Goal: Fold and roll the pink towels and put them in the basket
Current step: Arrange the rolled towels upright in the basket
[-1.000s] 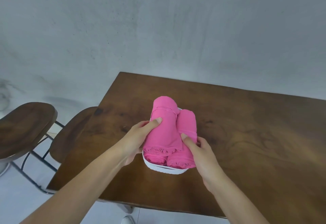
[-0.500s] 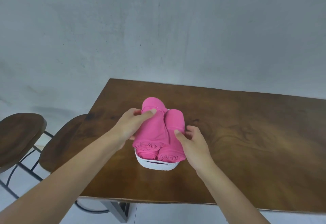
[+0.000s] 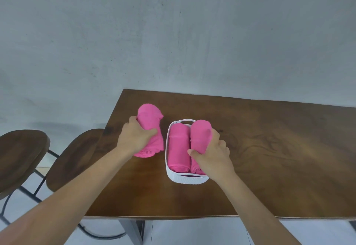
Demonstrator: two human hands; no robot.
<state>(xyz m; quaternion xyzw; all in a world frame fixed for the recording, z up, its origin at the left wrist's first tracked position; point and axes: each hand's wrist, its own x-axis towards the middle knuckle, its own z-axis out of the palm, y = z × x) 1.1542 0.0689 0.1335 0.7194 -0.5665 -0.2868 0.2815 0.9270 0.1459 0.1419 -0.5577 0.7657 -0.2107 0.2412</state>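
Note:
A white basket [image 3: 174,177] stands on the brown wooden table [image 3: 269,158]. Two rolled pink towels lie in it side by side: the left roll [image 3: 178,146] and the right roll [image 3: 200,136], whose far end sticks up over the rim. My right hand [image 3: 212,157] grips the right roll from above. A third rolled pink towel [image 3: 149,117] is on the table just left of the basket, and my left hand [image 3: 135,136] grips it around its middle.
Two dark wooden stools [image 3: 21,158] with black metal legs stand left of the table, one [image 3: 77,158] tucked against its edge. A grey wall rises behind. The table's near edge runs below my forearms.
The top roll has come off the stack in my left hand and is now on the table left of the basket. My right hand has shifted onto the right roll.

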